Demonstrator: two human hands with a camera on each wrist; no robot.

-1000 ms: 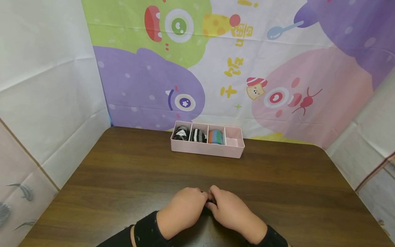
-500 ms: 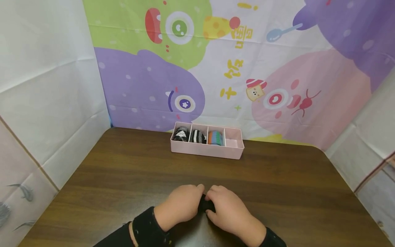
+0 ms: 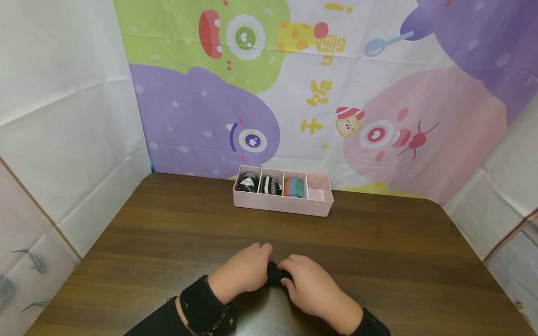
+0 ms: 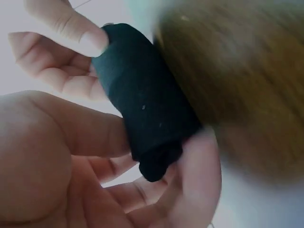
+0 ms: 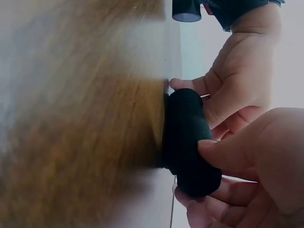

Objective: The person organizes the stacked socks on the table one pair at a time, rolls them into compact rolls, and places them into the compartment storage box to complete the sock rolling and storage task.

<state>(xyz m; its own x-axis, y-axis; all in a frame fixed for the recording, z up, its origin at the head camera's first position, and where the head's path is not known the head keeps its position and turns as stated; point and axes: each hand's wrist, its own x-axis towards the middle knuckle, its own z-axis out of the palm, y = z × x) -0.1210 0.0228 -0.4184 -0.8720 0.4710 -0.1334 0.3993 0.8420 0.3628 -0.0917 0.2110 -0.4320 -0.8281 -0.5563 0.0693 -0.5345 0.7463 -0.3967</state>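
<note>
A rolled black sock (image 3: 275, 274) lies between both hands, low over the table near its front. My left hand (image 3: 245, 268) grips one end; in the left wrist view its thumb and fingers are around the sock (image 4: 142, 90), where the layered edge of the roll shows. My right hand (image 3: 311, 284) pinches the other end, thumb on one side and fingers on the other, as the right wrist view shows along the sock (image 5: 187, 137). In the head view the hands hide both ends of the roll.
A pink divided box (image 3: 279, 203) stands at the table's back edge. Its compartments hold a black-and-white diamond-patterned sock (image 3: 247, 181), a black-and-white striped sock (image 3: 270, 185) and a blue, green and orange sock (image 3: 294, 187). Behind it hangs a cartoon-printed cloth (image 3: 201, 121).
The hands have drawn apart, the left moving up and to the left. More of the black sock shows between them now. The box has stayed put.
</note>
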